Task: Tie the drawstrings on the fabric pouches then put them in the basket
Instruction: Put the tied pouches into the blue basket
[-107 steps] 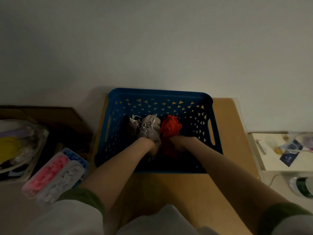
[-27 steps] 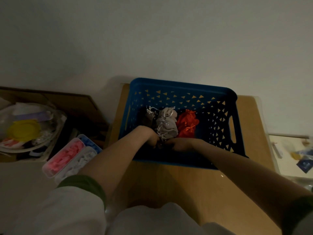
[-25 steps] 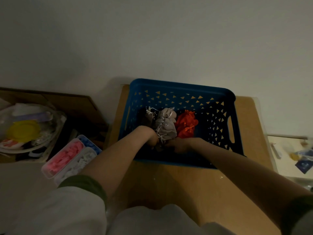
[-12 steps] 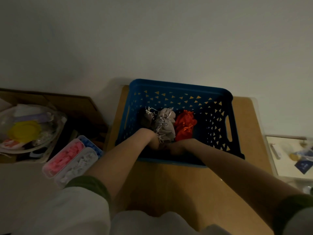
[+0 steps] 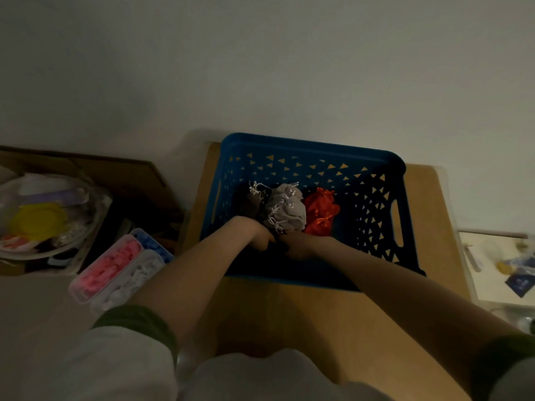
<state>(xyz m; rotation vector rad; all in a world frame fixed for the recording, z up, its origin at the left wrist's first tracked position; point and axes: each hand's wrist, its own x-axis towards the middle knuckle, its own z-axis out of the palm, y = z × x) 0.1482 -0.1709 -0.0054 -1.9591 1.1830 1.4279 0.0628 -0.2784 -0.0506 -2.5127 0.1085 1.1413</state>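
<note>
In the blue basket (image 5: 312,146) sit a dark pouch (image 5: 254,201), a puffy grey pouch (image 5: 288,212) with white strings and a red pouch (image 5: 320,211). My left hand (image 5: 257,237) and right hand (image 5: 298,245) reach in; I cannot tell what they hold.

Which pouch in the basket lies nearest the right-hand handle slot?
The red pouch: it is the rightmost of the three, with the grey pouch in the middle and the dark pouch on the left.
</note>
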